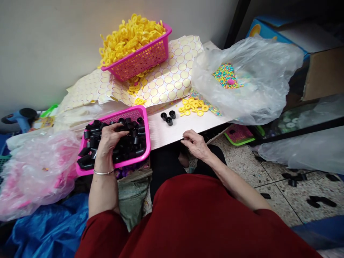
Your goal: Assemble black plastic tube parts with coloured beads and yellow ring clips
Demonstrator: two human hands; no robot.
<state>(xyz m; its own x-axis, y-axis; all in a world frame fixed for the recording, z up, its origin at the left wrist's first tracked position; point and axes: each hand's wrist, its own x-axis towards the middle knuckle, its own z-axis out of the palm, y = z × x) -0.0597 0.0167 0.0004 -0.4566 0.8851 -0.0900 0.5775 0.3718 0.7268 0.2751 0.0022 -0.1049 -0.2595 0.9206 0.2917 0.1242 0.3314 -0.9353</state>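
Note:
My left hand [109,138] reaches into a pink plastic basket [147,136] heaped with short black plastic caps [128,123]. Its thumb and fingers point right over the caps, with a gap between them. At the front edge of the white tabletop [163,135], my right hand [195,142] has its fingers curled together; whatever they may hold is hidden. Three black cup-shaped caps [169,121] stand in a small cluster on the tabletop, between the basket and my right hand. A loose pile of yellow plastic rings [193,106] lies just behind that hand.
Behind the tabletop, a pink basket [150,53] overflows with yellow rings, resting on sheets of round stickers [168,84]. A clear bag [258,86] with colourful beads lies at right, a pink-filled bag [40,168] at left. Black pieces [295,178] are scattered on the floor.

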